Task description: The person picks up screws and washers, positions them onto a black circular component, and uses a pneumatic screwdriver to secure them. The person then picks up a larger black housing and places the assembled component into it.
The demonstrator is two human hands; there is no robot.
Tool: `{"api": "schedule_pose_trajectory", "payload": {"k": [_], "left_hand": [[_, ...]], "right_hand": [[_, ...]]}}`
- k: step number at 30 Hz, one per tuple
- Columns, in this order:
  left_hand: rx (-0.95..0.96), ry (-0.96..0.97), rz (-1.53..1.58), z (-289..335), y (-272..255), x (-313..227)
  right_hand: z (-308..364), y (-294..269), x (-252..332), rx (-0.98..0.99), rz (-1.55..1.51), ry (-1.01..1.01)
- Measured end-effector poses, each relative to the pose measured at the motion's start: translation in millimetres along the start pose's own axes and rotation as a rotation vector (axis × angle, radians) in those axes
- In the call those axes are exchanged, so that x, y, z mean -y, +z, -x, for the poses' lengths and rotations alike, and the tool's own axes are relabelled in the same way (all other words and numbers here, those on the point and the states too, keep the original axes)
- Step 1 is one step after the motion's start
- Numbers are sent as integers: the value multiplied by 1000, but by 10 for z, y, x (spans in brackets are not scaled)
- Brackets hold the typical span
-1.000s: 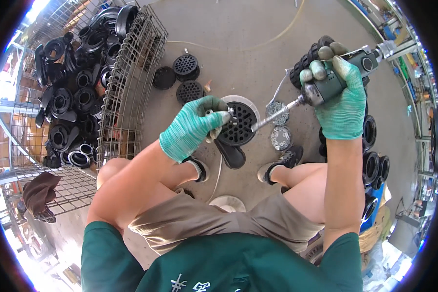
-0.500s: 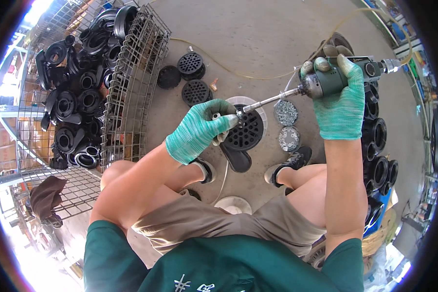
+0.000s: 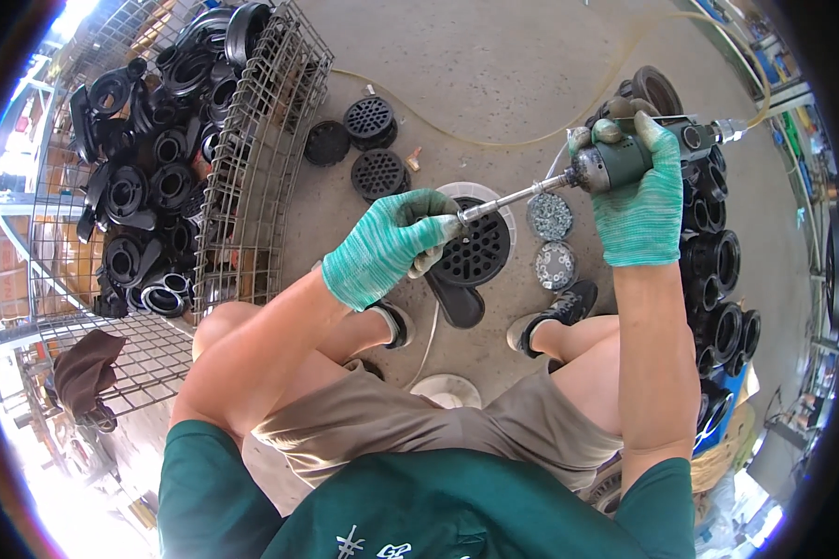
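While the right hand (image 3: 636,200) is wrapped firmly round a green power driver (image 3: 615,168), the long silver shaft (image 3: 513,197) slopes leftward to the left hand (image 3: 396,238). Its fingers are drawn in at the shaft's tip, though the glove hides whether they pinch a small part or the tip itself. Just below lies the perforated black disc (image 3: 475,250), over a white round support (image 3: 466,189), with 2 heaps of small metal parts (image 3: 550,216) at its right. Should the driver spin, the tip could snag glove fabric, since fingers sit so close; a slanting shaft could also slip.
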State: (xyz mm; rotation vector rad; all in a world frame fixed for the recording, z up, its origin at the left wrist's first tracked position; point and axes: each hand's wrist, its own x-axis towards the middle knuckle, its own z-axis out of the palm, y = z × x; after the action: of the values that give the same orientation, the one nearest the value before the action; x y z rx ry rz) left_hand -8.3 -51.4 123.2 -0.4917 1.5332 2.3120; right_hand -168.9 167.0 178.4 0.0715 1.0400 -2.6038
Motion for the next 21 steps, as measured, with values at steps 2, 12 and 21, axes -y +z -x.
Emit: {"api": "schedule_pose_trajectory", "payload": {"k": [2, 12, 21], "left_hand": [[-8, 10, -14, 30, 5, -22], [-241, 312, -495, -54, 106, 83], [-325, 346, -974, -572, -133, 395]], "right_hand": [[-28, -36, -20, -6, -24, 23], [12, 34, -69, -90, 15, 5], [120, 16, -317, 52, 229, 4]]}}
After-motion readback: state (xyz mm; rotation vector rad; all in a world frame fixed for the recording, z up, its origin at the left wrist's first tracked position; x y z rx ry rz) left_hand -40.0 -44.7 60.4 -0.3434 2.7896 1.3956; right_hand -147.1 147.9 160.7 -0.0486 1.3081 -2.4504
